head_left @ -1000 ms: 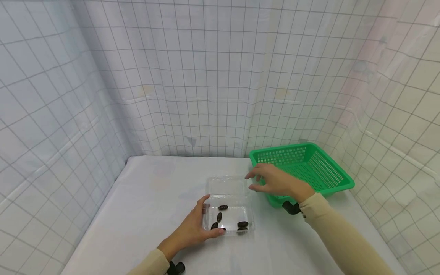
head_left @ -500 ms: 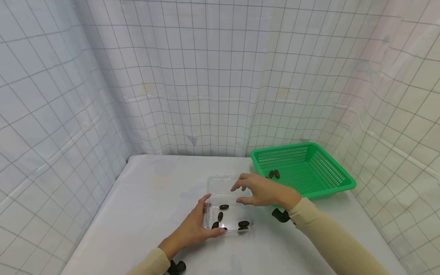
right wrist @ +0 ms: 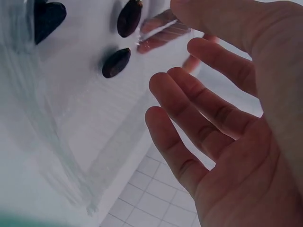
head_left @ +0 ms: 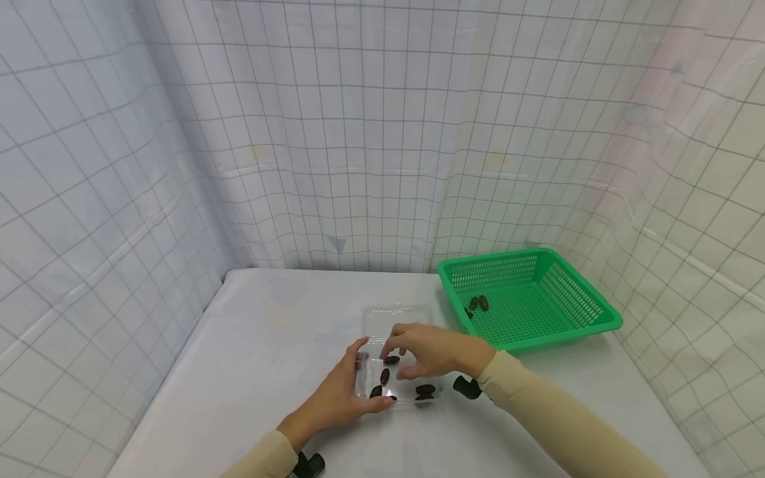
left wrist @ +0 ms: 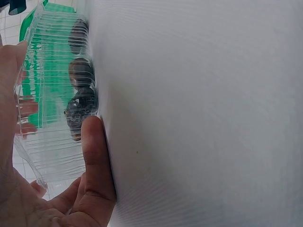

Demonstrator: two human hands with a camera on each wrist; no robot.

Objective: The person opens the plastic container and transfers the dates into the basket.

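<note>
I've got white gridded curtain (head_left: 382,133) at the back and both sides, w/ the white-covered table (head_left: 287,318) in front. Green basket (head_left: 526,315) sits at the table's far R; I count 3 dark pcs (head_left: 483,303) at its L end, one partly behind the rim. Pale sleeves (head_left: 556,415) run in from the bottom of my head view.

The clear box (head_left: 379,320) is mid-table, L of the basket, lid laid open on the far side. My L hand (head_left: 335,396) has it: thumb along the ribbed near wall, low by the tabletop, fingers round the L side, so grip's on the box. My R hand (head_left: 433,348) is over the box, fingers bent & spread, gap to thumb fairly wide, nothing in it. A black device (head_left: 467,387) is at the R wrist.

Dark oval pcs (head_left: 385,376) lie in the box: one by the hinge near my R fingertips (can't tell if touching), one just nearer, a couple by my L thumb, partly hidden. More at the near R corner; can't tell if the lowest is a pc or a reflection.
</note>
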